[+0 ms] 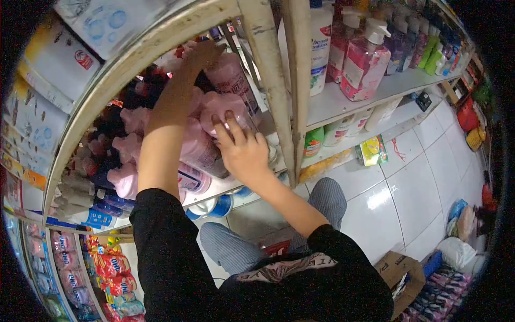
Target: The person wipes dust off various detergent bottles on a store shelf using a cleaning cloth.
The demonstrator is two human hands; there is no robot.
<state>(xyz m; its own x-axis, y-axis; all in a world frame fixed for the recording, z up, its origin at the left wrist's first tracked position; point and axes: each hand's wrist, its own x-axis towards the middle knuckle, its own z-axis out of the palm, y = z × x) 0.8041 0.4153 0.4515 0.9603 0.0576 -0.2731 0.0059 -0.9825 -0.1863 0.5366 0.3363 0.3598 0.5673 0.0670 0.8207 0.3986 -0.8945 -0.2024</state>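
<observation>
Head view: a pink bottle (219,104) stands among matching bottles (127,181) on a crowded shelf (214,189), beneath the fingertips of the right hand (244,153). It lies ahead and slightly left of that hand, the nearer one, whose fingers are loosely spread. Its long axis appears roughly upright, top toward the viewer. The left hand (206,52) reaches deeper, beyond the bottle; its shadowed fingers do not show whether they grip anything.
</observation>
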